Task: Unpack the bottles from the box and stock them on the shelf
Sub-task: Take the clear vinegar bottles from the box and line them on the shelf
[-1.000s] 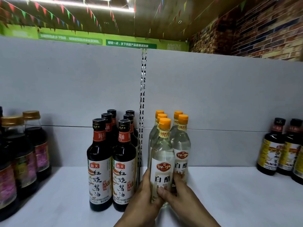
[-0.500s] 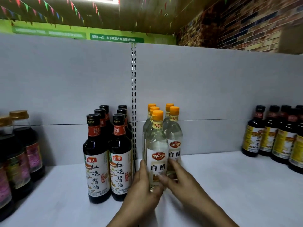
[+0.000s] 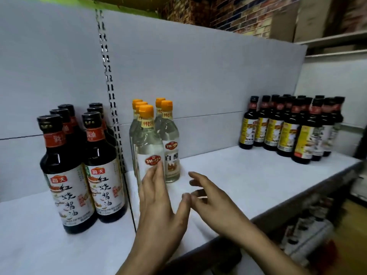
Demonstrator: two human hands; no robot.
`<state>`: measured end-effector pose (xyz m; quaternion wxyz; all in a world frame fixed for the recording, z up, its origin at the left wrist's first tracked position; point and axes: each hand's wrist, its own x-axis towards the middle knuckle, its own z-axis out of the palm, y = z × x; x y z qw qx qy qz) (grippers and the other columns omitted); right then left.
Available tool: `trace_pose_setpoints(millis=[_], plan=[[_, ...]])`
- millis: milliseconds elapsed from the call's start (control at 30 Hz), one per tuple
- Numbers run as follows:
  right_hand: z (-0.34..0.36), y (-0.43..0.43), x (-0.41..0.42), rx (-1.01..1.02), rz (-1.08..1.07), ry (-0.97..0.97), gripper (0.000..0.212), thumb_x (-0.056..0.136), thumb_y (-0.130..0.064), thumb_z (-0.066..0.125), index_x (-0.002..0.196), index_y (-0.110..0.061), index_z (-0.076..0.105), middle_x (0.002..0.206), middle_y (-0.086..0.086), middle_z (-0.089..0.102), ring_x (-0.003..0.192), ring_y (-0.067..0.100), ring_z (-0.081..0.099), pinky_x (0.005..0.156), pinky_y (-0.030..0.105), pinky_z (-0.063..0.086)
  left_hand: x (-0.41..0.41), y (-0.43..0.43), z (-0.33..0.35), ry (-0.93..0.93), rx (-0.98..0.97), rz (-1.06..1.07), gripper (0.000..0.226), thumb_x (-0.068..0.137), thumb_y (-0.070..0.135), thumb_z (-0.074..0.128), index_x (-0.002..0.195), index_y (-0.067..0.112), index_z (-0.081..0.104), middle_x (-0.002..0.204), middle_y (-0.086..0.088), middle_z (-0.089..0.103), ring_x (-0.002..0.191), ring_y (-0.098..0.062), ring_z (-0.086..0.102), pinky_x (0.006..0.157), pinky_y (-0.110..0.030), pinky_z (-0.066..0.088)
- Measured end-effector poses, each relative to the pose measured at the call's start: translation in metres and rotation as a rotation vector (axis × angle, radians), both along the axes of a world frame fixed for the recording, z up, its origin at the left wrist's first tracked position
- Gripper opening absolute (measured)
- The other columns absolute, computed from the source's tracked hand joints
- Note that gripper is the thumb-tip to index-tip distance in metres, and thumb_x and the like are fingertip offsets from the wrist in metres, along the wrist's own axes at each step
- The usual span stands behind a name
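Observation:
Several clear vinegar bottles [image 3: 148,143] with orange caps stand in two rows on the white shelf [image 3: 228,175]. My left hand [image 3: 158,201] is in front of the nearest one, fingers straight, fingertips at its label; I cannot tell whether they touch. My right hand [image 3: 210,197] hovers to the right of the bottles, fingers spread and relaxed, holding nothing. No box is in view.
Several dark soy sauce bottles [image 3: 85,165] with white labels stand left of the vinegar, beyond a slotted upright [image 3: 111,96]. More dark bottles with yellow labels [image 3: 288,128] crowd the shelf's far right. A lower shelf with goods [image 3: 309,225] shows at the bottom right.
Both hands have let go of the front vinegar bottle and drawn back from it. The view has swung to the right and down.

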<state>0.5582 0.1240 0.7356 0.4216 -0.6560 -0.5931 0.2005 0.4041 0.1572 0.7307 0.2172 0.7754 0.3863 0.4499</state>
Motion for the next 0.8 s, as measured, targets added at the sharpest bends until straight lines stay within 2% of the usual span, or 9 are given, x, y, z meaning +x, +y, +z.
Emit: trace_pose_setpoints(millis=[100,167,233,300,400,467,633,700,800], plan=[[0.000,-0.024,0.014,0.005,-0.069,0.026,0.052,0.100,-0.041,0.058,0.149,-0.044,0.040,0.139,-0.020,0.052,0.119,-0.001,0.057,0.100,0.021,0.049,0.017,-0.012,-0.001,-0.021,0.044,-0.106,0.075,0.097,0.042,0.056,0.159,0.035,0.013,0.163,0.013,0.015,0.154,-0.004,0.007,0.126,-0.032,0.016],[-0.001,-0.041,0.027,0.025,-0.116,0.039,0.047,0.100,-0.040,0.058,0.145,-0.044,0.045,0.136,-0.021,0.055,0.118,-0.003,0.057,0.097,0.017,0.049,0.032,-0.020,-0.002,-0.013,0.032,-0.172,0.071,0.099,0.041,0.057,0.159,0.037,0.018,0.161,0.015,0.020,0.152,-0.003,0.014,0.123,-0.043,0.030],[-0.006,-0.060,0.043,0.055,-0.178,0.058,0.041,0.100,-0.038,0.059,0.140,-0.042,0.052,0.134,-0.021,0.058,0.116,-0.005,0.059,0.097,0.016,0.050,0.048,-0.029,-0.004,-0.012,0.034,-0.243,0.067,0.099,0.039,0.059,0.156,0.039,0.024,0.156,0.018,0.029,0.146,-0.001,0.027,0.114,-0.039,0.041],[-0.012,-0.079,0.062,0.083,-0.233,0.062,0.036,0.099,-0.034,0.061,0.135,-0.039,0.059,0.131,-0.019,0.062,0.115,-0.004,0.061,0.100,0.024,0.053,0.066,-0.041,-0.008,-0.019,0.020,-0.321,0.062,0.098,0.037,0.060,0.153,0.041,0.031,0.149,0.023,0.036,0.136,0.008,0.037,0.104,-0.026,0.048],[-0.024,-0.109,0.092,0.097,-0.308,0.050,0.033,0.099,-0.032,0.062,0.132,-0.035,0.063,0.129,-0.018,0.065,0.118,-0.003,0.061,0.105,0.033,0.052,0.099,-0.056,-0.016,-0.004,-0.040,-0.455,0.057,0.097,0.033,0.063,0.148,0.041,0.039,0.145,0.023,0.042,0.122,0.017,0.045,0.088,-0.012,0.050],[-0.032,-0.129,0.109,0.080,-0.347,0.058,0.034,0.100,-0.031,0.062,0.133,-0.033,0.063,0.130,-0.017,0.065,0.122,-0.003,0.058,0.106,0.032,0.051,0.122,-0.064,-0.025,0.025,-0.066,-0.531,0.054,0.097,0.031,0.065,0.145,0.041,0.041,0.143,0.017,0.046,0.120,0.018,0.048,0.084,-0.008,0.048],[-0.066,-0.192,0.163,-0.018,-0.436,0.054,0.036,0.103,-0.034,0.056,0.138,-0.032,0.059,0.134,-0.020,0.060,0.124,-0.007,0.052,0.092,0.004,0.042,0.192,-0.106,-0.057,0.149,-0.141,-0.663,0.056,0.097,0.037,0.063,0.149,0.033,0.041,0.140,0.016,0.048,0.113,0.023,0.046,0.084,-0.001,0.042],[-0.085,-0.215,0.185,-0.065,-0.445,0.094,0.035,0.103,-0.034,0.056,0.138,-0.031,0.059,0.133,-0.020,0.060,0.120,-0.009,0.054,0.088,0.001,0.043,0.216,-0.124,-0.075,0.189,-0.197,-0.691,0.057,0.098,0.038,0.061,0.151,0.036,0.038,0.139,0.018,0.046,0.117,0.019,0.046,0.087,-0.001,0.042],[-0.116,-0.248,0.215,-0.120,-0.463,0.188,0.034,0.103,-0.031,0.057,0.137,-0.031,0.060,0.127,-0.018,0.063,0.114,-0.008,0.059,0.087,0.009,0.048,0.248,-0.153,-0.107,0.245,-0.300,-0.730,0.054,0.100,0.039,0.059,0.150,0.037,0.039,0.143,0.018,0.045,0.129,0.003,0.045,0.097,-0.017,0.046]])
